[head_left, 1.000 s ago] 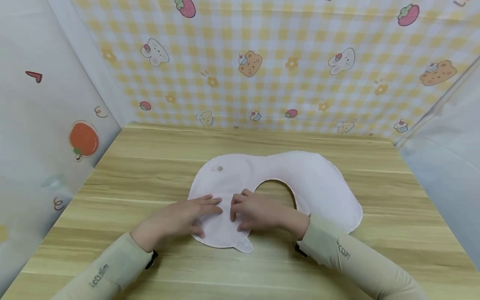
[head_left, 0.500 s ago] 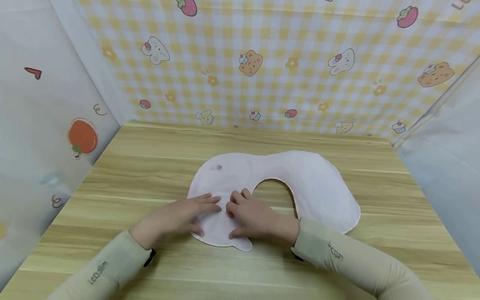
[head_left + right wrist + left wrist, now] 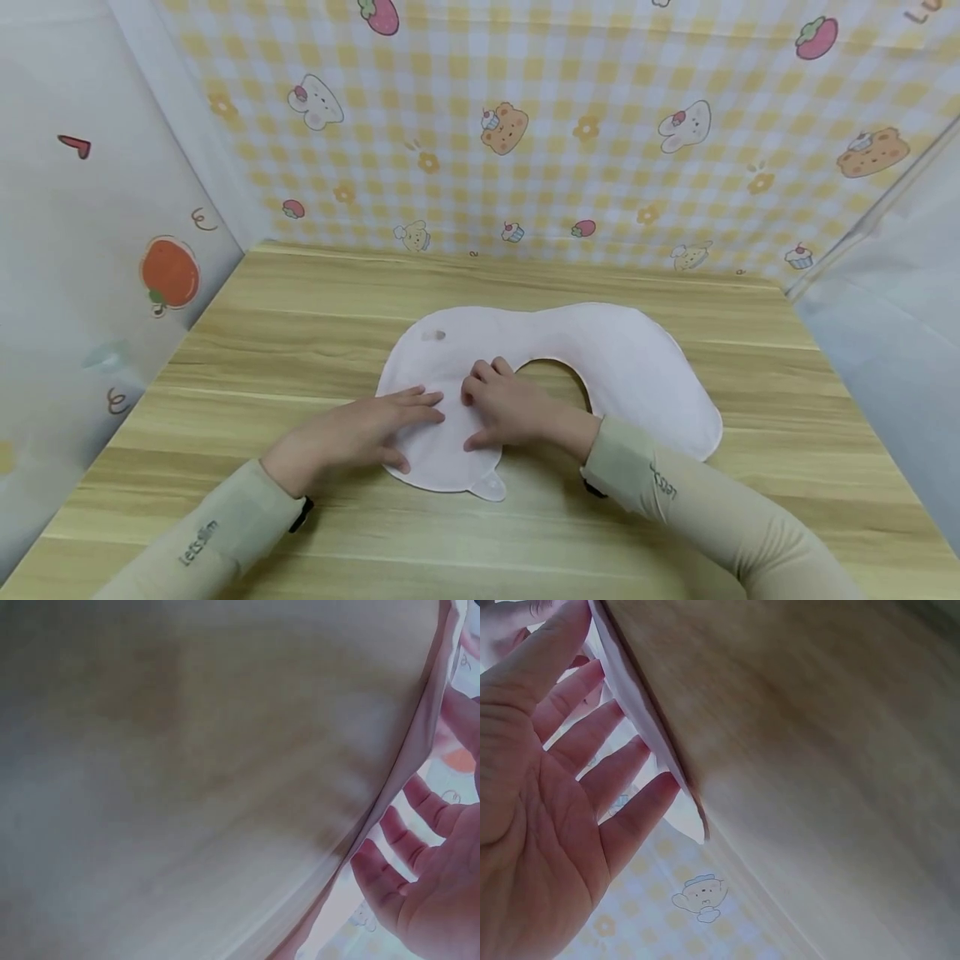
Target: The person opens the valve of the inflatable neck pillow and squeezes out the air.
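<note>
A pale pink U-shaped inflatable neck pillow [image 3: 645, 375] lies flat on the table, with a small valve [image 3: 435, 336] near its far left edge. A small tab [image 3: 490, 486] sticks out at the near end of the left lobe. My left hand [image 3: 360, 433] rests on the lobe's left side with fingers spread. Across from it, my right hand [image 3: 513, 408] touches the same lobe with bent fingertips, thumb apart. In the left wrist view, the fingertips of my left hand [image 3: 555, 795] meet the pillow's surface; in the right wrist view, my right hand [image 3: 442, 877] does likewise.
The wood-grain table [image 3: 300, 333] extends around the pillow on all sides. Behind it hangs a yellow checked cloth [image 3: 600, 167] with cartoon prints. White printed sheets [image 3: 97, 217] close off the left and right sides.
My right hand shifted slightly left and toward the body, then moved a little away from the body over the lobe, uncovering the tab again. My left hand stays in place.
</note>
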`<action>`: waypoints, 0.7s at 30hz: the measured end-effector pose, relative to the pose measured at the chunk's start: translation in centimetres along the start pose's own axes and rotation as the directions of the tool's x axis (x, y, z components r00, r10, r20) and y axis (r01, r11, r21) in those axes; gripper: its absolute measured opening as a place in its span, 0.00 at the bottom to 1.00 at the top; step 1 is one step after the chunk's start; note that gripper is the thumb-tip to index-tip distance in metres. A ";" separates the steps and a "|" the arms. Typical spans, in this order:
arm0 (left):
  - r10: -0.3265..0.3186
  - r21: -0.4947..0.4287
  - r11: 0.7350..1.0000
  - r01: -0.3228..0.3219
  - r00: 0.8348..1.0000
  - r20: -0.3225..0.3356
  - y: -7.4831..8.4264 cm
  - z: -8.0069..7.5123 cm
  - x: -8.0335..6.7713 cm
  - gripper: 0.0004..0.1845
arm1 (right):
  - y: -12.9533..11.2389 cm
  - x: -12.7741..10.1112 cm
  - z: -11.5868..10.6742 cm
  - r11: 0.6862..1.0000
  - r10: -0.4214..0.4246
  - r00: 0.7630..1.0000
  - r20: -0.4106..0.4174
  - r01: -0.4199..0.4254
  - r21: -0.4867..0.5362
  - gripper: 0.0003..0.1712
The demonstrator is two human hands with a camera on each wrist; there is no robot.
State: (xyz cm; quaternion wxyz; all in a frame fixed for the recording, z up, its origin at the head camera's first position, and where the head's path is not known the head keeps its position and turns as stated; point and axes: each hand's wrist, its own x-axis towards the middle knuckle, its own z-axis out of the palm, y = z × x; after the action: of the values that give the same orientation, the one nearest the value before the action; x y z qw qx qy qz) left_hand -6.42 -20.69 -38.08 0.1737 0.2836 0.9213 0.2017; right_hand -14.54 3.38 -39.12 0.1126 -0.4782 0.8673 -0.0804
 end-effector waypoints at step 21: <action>-0.158 -0.006 0.987 0.160 0.982 0.100 0.0 -1.3 1.8 0.59 | 3.0 1.9 -0.8 0.998 0.028 0.999 0.023 -0.029 0.062 0.38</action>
State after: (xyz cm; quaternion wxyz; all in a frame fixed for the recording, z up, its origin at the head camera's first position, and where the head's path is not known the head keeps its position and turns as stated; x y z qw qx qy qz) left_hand -8.41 -19.98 -37.37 0.2365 0.2175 0.9298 0.1793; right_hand -18.16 3.40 -39.33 0.1381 -0.4628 0.8699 -0.1005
